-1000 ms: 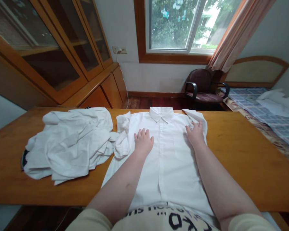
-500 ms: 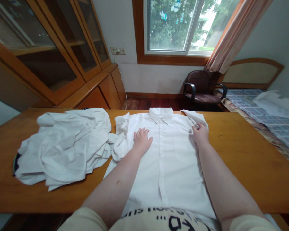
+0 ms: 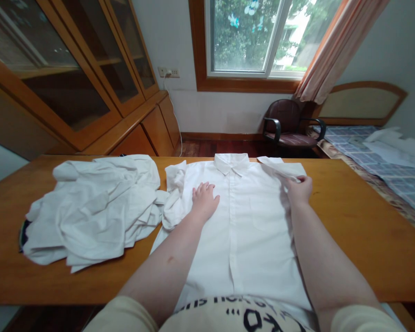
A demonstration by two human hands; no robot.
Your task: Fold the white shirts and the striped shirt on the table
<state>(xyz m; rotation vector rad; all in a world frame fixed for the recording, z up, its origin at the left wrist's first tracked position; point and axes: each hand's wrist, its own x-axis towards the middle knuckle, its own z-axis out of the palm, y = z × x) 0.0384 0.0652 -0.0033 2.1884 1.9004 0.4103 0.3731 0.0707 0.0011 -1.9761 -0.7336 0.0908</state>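
A white button-front shirt (image 3: pixel 259 249) lies face up on the wooden table, its collar (image 3: pixel 231 163) toward the far edge. Flat on the left chest of the shirt rests my left hand (image 3: pixel 205 202), fingers spread. My right hand (image 3: pixel 300 189) pinches the edge of the right sleeve (image 3: pixel 280 167), which is lifted a little and stretched out to the right. The left sleeve (image 3: pixel 174 205) lies bunched beside the shirt body. My forearms cover part of the shirt's lower sides.
A rumpled heap of white clothes (image 3: pixel 93 212) sits on the left of the table (image 3: pixel 349 240), touching the bunched sleeve. Beyond the table are a glass-door cabinet (image 3: pixel 124 110), an office chair (image 3: pixel 288 124) and a bed (image 3: pixel 376 147) with a plaid cover.
My right hand has moved outward to the right, drawing the sleeve edge with it, so the sleeve spreads wider. My left hand stays in place on the shirt.
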